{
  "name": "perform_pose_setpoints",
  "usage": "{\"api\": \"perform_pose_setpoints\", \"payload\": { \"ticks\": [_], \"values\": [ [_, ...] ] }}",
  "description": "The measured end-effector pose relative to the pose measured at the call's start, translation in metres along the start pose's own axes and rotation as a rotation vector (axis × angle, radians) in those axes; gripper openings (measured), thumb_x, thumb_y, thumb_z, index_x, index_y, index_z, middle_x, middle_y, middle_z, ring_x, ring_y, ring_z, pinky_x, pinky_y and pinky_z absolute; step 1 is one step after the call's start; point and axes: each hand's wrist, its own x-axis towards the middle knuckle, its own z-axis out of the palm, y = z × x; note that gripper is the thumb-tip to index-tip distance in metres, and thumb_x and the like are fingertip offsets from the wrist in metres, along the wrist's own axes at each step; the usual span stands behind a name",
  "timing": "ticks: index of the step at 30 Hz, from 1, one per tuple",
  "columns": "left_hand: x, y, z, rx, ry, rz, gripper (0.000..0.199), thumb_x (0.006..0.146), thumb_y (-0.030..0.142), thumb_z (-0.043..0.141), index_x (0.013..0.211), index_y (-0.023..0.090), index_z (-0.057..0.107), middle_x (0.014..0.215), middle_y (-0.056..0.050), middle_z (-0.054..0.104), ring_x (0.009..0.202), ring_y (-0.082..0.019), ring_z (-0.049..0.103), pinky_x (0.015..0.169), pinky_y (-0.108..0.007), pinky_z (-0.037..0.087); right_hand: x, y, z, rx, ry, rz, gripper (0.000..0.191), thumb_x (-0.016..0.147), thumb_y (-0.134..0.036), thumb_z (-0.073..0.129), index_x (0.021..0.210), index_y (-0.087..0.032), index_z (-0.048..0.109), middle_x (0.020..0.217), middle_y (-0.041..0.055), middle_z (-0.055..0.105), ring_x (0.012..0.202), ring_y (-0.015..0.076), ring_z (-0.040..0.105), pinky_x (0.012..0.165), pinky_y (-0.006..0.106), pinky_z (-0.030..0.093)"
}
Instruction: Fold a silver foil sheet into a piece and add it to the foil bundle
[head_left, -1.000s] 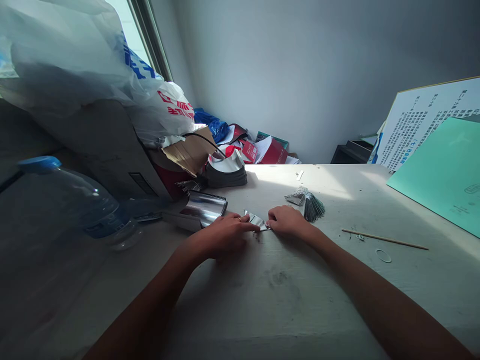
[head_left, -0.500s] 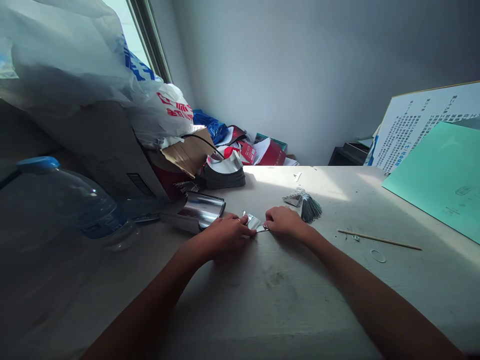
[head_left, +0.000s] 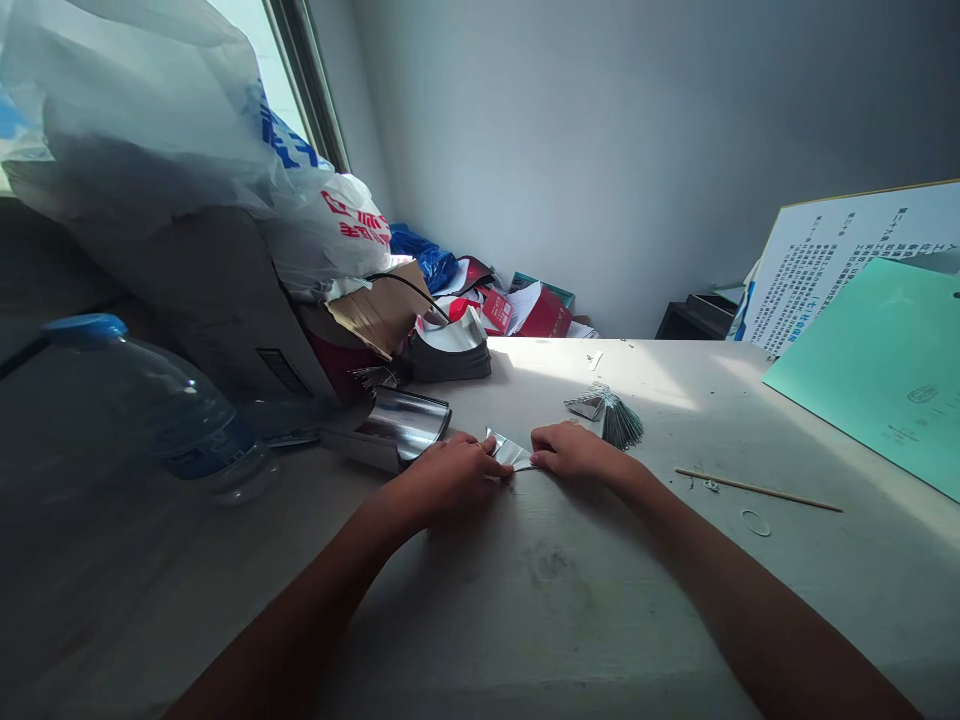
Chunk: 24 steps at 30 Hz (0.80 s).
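A small folded piece of silver foil (head_left: 508, 451) lies on the pale tabletop (head_left: 570, 610), pinched between my two hands. My left hand (head_left: 450, 478) grips its left end, and my right hand (head_left: 574, 450) holds its right end with the fingertips. Just beyond my left hand rests a curved sheet of shiny foil (head_left: 401, 425). To the upper right of my right hand, apart from it, lies a fan-shaped bundle of thin foil strips (head_left: 619, 420).
A plastic water bottle (head_left: 161, 415) lies at the left beside a cardboard box (head_left: 202, 290) under a white plastic bag (head_left: 172, 120). A thin wooden stick (head_left: 757, 490) and a small ring (head_left: 756, 522) lie at the right, near a teal card (head_left: 870, 370).
The view has shifted slightly, so the table sits a little lower in the frame. My hands stay on the foil piece in about the same position.
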Motion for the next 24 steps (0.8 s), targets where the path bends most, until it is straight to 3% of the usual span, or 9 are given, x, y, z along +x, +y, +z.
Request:
{"api": "perform_pose_setpoints", "payload": {
  "ticks": [5, 12, 17, 24],
  "values": [
    [-0.001, 0.0, 0.002, -0.018, 0.016, -0.007, 0.042, 0.089, 0.021, 0.057, 0.126, 0.038, 0.068, 0.137, -0.006, 0.059, 0.124, -0.031, 0.056, 0.099, -0.039, 0.049, 0.002, 0.001, 0.004, 0.005, 0.024, 0.016, 0.018, 0.092, -0.035, 0.057, 0.092, -0.02, 0.066, 0.096, 0.0054, 0.07, 0.082, 0.0175, 0.058, 0.06, 0.026, 0.029],
    [0.0, 0.003, 0.001, -0.043, 0.024, -0.029, 0.042, 0.086, 0.017, 0.057, 0.121, 0.036, 0.07, 0.139, -0.005, 0.059, 0.124, -0.031, 0.056, 0.1, -0.041, 0.049, 0.002, -0.005, 0.008, -0.022, 0.065, 0.076, 0.03, 0.09, -0.052, 0.058, 0.093, -0.023, 0.063, 0.096, 0.0041, 0.07, 0.082, 0.0202, 0.059, 0.059, 0.027, 0.027],
    [0.002, 0.003, 0.003, -0.051, 0.033, -0.048, 0.039, 0.085, 0.017, 0.058, 0.117, 0.034, 0.071, 0.144, -0.005, 0.055, 0.126, -0.031, 0.053, 0.102, -0.042, 0.047, 0.0, -0.009, 0.007, -0.041, 0.058, 0.114, 0.036, 0.089, -0.059, 0.058, 0.094, -0.023, 0.062, 0.097, 0.005, 0.07, 0.086, 0.0227, 0.061, 0.06, 0.028, 0.029],
    [0.002, 0.003, 0.004, -0.049, 0.036, -0.037, 0.038, 0.086, 0.017, 0.055, 0.116, 0.035, 0.072, 0.135, -0.005, 0.06, 0.123, -0.031, 0.054, 0.1, -0.042, 0.047, 0.003, -0.009, 0.002, -0.015, 0.024, 0.177, 0.036, 0.085, -0.059, 0.062, 0.094, -0.025, 0.065, 0.101, 0.0043, 0.07, 0.089, 0.0233, 0.062, 0.061, 0.028, 0.031]
  ]
}}
